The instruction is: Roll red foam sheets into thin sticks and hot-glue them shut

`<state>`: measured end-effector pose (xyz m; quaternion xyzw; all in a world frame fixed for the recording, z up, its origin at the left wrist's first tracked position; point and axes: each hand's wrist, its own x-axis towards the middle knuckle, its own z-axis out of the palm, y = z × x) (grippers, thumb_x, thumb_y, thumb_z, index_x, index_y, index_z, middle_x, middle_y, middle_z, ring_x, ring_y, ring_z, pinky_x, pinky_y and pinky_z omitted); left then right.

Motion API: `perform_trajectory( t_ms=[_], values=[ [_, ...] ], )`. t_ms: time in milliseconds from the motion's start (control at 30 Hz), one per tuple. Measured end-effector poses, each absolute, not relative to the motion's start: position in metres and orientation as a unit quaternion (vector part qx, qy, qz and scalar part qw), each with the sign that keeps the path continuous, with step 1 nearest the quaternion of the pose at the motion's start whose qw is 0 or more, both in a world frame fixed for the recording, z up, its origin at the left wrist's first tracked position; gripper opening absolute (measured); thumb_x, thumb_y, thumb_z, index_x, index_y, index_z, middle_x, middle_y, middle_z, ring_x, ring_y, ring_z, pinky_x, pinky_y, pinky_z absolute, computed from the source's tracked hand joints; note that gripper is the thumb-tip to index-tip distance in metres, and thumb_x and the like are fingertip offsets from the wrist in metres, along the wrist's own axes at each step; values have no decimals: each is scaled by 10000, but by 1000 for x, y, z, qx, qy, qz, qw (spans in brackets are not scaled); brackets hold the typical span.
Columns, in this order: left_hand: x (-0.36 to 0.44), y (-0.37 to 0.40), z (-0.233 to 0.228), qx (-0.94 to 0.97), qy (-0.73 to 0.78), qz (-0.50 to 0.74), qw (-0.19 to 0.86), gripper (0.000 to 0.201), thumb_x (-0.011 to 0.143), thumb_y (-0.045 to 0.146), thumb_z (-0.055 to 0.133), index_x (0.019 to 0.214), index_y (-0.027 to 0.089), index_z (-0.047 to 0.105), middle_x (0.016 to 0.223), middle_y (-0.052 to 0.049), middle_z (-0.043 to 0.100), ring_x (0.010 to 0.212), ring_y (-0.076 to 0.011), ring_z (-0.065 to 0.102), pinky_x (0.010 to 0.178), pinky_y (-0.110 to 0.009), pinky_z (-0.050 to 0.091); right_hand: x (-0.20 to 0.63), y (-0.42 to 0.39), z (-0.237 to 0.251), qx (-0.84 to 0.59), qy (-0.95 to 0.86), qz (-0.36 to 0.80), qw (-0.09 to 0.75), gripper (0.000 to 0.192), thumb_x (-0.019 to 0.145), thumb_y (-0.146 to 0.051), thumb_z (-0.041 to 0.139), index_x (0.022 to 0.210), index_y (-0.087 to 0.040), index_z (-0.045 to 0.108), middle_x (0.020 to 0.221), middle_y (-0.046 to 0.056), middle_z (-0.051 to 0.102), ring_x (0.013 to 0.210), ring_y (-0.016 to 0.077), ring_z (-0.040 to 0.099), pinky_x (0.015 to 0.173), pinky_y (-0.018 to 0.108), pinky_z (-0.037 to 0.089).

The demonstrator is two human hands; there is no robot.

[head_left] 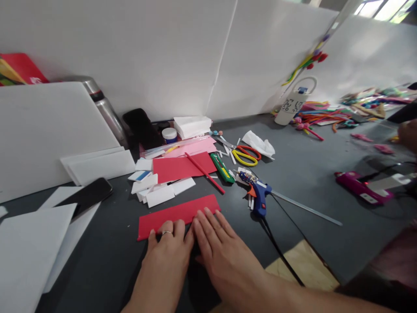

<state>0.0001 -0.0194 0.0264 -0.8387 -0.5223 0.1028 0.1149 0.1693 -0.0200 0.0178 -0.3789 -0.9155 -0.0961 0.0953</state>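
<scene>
Where the grey bench (309, 174) begins at the far left, white foam sheets (29, 252) and a black phone (87, 195) on top of them. Behind, a big white board (42, 130) and a shiny metal bottle (104, 108). Next, small white foam pieces (156, 191) in a heap beside a red paper sheet (182, 167) with a red stick (203, 172) across it. In front, a long red paper strip (176, 215), flat on the bench. Left hand (169, 248) open and flat, ring on one finger, fingertips pressing the strip's near edge. Right hand (218, 245) also open and flat, just beside the left, touching it, fingertips on the same strip. Holding nothing, only pressing down. Further right, a green cutter (222, 168), red and yellow scissors (246, 155), then a blue glue gun (259, 195) with a black cord. Far right, a pink glue gun (358, 187) and bright pipe cleaners (319, 117).
</scene>
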Motion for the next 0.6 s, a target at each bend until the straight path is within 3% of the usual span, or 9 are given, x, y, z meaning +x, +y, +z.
perform_trajectory(
  t_ms=[67,300,500,600],
  values=[
    [1,-19,28,-836,-529,106,101,326,884,152,619,1192,237,684,972,-83,613,901,-287,610,745,-483,582,166,-17,15,-363,-922,-83,107,527,1019,-336,439,1409,14,490,1471,238,482,1389,368,423,1112,512,416],
    [5,-19,31,-830,-539,105,95,316,871,196,660,1184,238,675,963,-82,623,921,-305,613,772,-504,572,172,-8,7,-347,-930,-52,111,670,1016,-481,414,1441,36,430,1526,252,397,1430,373,349,1112,498,396],
    [-4,-20,27,-842,-527,79,83,354,877,160,622,1225,217,651,970,-109,645,881,-312,628,734,-507,580,173,-6,8,-344,-930,-68,112,587,1054,-454,306,1434,-36,467,1496,191,470,1397,343,408,1101,595,316],
    [-26,-22,26,-851,-521,19,69,418,881,59,539,1273,185,611,1033,-124,655,964,-291,629,747,-404,586,172,-4,7,-342,-927,-81,130,577,1056,-456,295,1383,-44,532,1460,184,516,1370,342,442,1086,582,310]
  ],
)
